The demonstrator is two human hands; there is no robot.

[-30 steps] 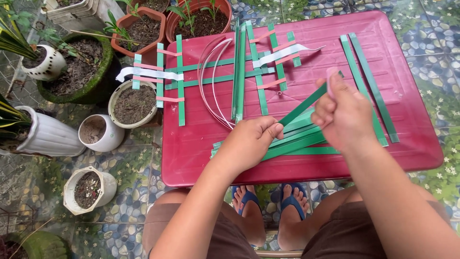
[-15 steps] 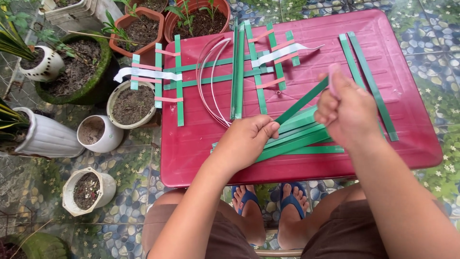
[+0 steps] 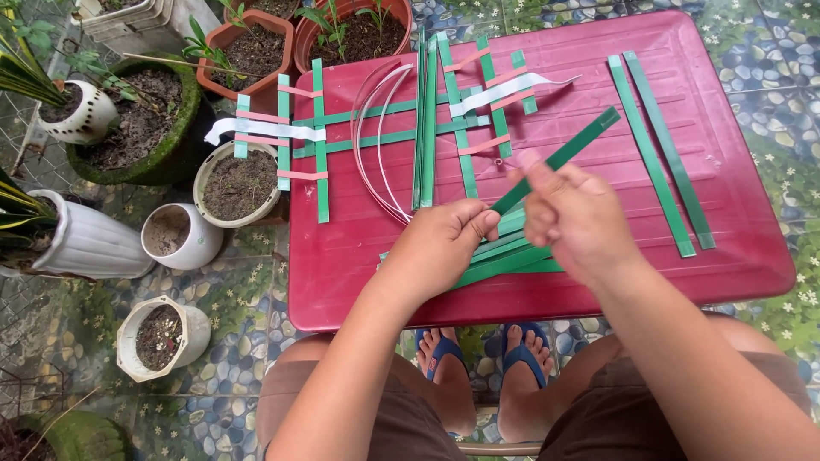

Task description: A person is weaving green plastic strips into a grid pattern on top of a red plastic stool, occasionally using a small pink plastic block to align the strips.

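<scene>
On the red plastic table [image 3: 700, 256], two long green strips [image 3: 662, 154] lie right, a woven strip lattice [image 3: 384, 128] far left, soil-filled pots [image 3: 239, 183] left beyond its edge.

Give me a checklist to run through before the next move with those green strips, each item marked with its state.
1. Right hand grips the raised green strip between its fingers: ok.
2. Left hand presses down on the fanned strip pile: ok.
3. Raised strip's far end is off the red table and free of other strips: cannot tell.
4. Spare pair of green strips lies flat to the right, within the table's edge: ok.
5. White wire loops lie apart from both hands: ok.
6. Woven lattice fully on the table: not ok, its left end overhangs a soil-filled pot.
</scene>
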